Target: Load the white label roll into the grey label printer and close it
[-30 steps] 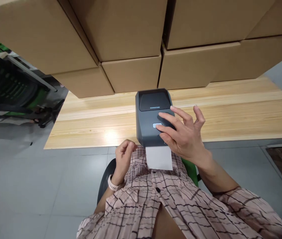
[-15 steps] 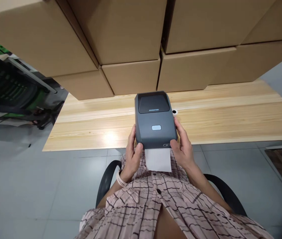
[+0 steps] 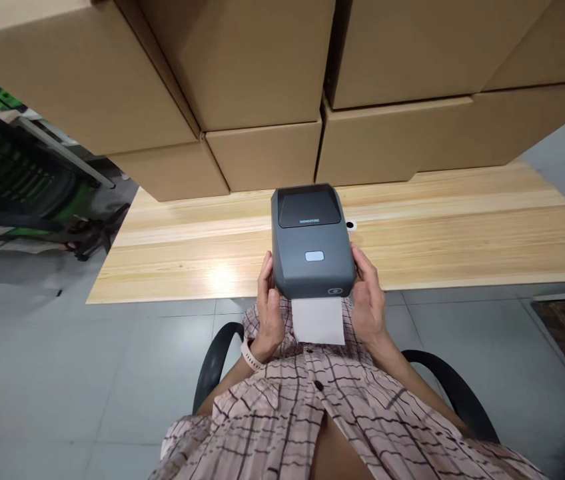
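Note:
A dark grey label printer (image 3: 312,260) sits at the near edge of the wooden table, its glossy dark window toward the far side and a light button on top. From its front a blank white paper strip (image 3: 318,321) hangs out over my lap. My left hand (image 3: 268,307) lies along the printer's left side, thumb upright by the front left corner. On the opposite side my right hand (image 3: 368,300) touches the right flank, its thumb beside the front corner. Both hands hold the printer between them, with some fingertips hidden behind its sides.
Stacked cardboard boxes (image 3: 267,157) line the back of the wooden table (image 3: 462,233). A small white ring with a dark centre (image 3: 351,225) is in the tabletop right of the printer. Black chair armrests (image 3: 215,360) flank me. Another chair (image 3: 27,180) stands at the left.
Both thumbs have come off the printer's front corners and now stand beside them. My hands have drawn slightly lower along the sides. The printer and paper look nearly unmoved.

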A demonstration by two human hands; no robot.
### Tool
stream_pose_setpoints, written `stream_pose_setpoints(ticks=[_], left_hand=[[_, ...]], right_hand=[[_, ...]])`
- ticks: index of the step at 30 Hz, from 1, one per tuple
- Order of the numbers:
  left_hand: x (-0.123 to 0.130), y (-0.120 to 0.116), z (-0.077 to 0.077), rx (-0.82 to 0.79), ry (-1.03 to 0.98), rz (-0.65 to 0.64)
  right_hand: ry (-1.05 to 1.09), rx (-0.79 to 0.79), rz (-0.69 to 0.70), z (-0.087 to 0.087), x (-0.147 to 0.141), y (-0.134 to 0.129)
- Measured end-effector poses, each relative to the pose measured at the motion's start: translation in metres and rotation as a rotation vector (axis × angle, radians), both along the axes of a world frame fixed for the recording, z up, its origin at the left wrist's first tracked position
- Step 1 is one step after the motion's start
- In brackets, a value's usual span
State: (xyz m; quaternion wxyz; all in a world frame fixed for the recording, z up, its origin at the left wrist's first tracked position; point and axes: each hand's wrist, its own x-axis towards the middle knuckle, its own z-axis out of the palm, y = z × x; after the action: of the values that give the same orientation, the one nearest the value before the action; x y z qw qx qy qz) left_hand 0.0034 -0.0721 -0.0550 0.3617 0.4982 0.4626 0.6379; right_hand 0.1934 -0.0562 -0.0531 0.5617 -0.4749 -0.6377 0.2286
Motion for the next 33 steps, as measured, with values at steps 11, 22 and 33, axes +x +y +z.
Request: stream_pose_setpoints(ticks=[11,22,33], left_hand=[[-0.002,0.006,-0.011,0.016,0.092,0.073],[-0.008,0.017,0.009,0.151,0.253,0.123],[-0.05,0.108,0.064,0.079,0.206,-0.001]], right_hand=[[-0.18,0.043,-0.028,0.021,0.004,0.003],[-0.209,0.016,0.052,0.052,0.009,0.008],[-0.348,0.279,-0.027,0.147,-0.004,0.121]])
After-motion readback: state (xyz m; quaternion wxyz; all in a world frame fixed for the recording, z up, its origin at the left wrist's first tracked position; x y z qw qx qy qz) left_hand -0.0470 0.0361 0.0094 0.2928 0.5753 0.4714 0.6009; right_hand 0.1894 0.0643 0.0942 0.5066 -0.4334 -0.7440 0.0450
